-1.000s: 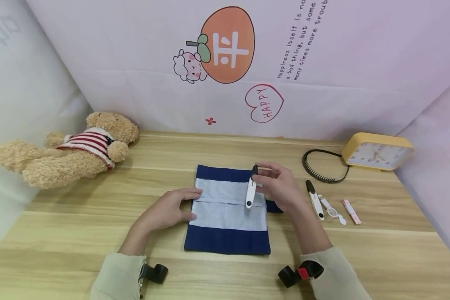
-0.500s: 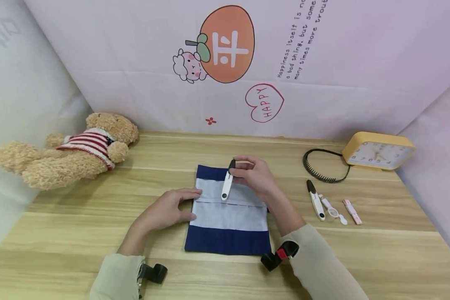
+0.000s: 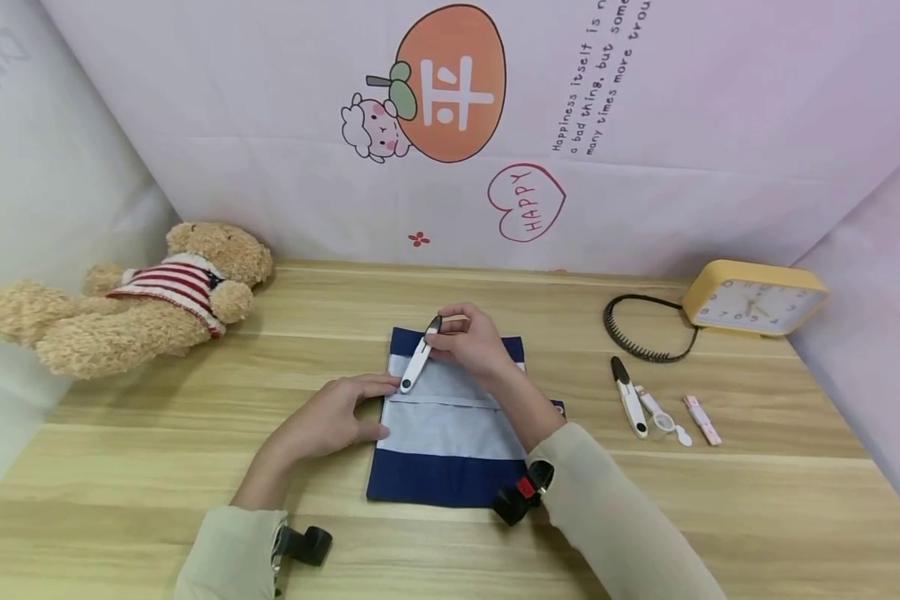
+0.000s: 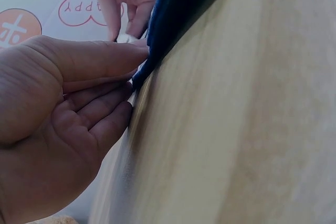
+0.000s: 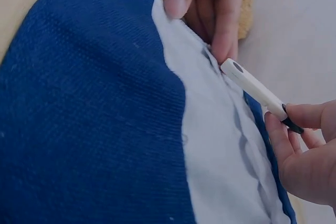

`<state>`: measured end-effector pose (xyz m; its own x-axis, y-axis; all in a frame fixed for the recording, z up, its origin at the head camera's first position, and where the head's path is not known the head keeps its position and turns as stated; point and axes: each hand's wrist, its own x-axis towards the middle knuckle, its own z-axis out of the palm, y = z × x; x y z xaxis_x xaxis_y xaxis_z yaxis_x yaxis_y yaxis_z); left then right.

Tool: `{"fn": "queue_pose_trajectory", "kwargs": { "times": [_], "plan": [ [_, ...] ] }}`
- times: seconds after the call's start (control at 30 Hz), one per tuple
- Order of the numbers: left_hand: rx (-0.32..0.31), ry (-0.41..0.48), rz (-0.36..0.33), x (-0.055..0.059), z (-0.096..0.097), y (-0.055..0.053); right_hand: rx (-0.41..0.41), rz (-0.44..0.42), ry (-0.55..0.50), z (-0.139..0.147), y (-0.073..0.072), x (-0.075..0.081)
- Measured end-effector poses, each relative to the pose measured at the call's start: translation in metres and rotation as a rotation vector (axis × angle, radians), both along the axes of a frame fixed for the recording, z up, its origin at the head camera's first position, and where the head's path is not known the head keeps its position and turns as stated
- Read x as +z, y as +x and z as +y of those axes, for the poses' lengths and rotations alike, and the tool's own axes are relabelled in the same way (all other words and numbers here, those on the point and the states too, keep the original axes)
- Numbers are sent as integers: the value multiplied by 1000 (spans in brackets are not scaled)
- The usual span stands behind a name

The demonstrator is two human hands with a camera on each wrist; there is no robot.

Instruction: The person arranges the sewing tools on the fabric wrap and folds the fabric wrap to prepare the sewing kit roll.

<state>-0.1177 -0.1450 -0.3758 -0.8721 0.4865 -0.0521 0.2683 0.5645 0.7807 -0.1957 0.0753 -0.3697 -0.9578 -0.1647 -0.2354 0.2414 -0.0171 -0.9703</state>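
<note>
An opened-out cloth pouch (image 3: 453, 479), navy at both ends with a pale grey lined middle, lies flat on the table. My left hand (image 3: 330, 417) rests at its left edge, thumb and fingers spread apart on the fabric, as the right wrist view also shows. My right hand (image 3: 474, 340) pinches white thread snips (image 3: 417, 365) by their black end. Their white end slants down to the pouch's upper left, close by my left fingertips. In the right wrist view, the snips (image 5: 254, 87) overlap the lining's seam beside the left hand.
On the right lie matching snips (image 3: 630, 398), a small white threader with a round lens (image 3: 663, 422) and a pink-and-white strip (image 3: 701, 419). Behind them are a black headband (image 3: 645, 357) and a yellow clock (image 3: 757, 298). A teddy bear (image 3: 135, 333) lies at the left.
My right hand has carried the snips left across the pouch, from its right side to its upper left, and they now slant more. My left hand stays at the left edge.
</note>
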Motion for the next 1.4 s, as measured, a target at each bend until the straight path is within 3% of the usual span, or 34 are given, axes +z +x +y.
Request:
{"fn": "queue_pose_trajectory", "kwargs": {
  "times": [0.27, 0.73, 1.4],
  "plan": [
    [-8, -10, 4, 1, 1, 0, 13, 24, 43, -6, -1, -5],
    [-12, -30, 9, 1, 0, 2, 20, -23, 35, -6, -3, -7],
    [-9, -44, 31, 2, 1, 1, 21, 47, 94, -7, -4, -10]
  ]
}}
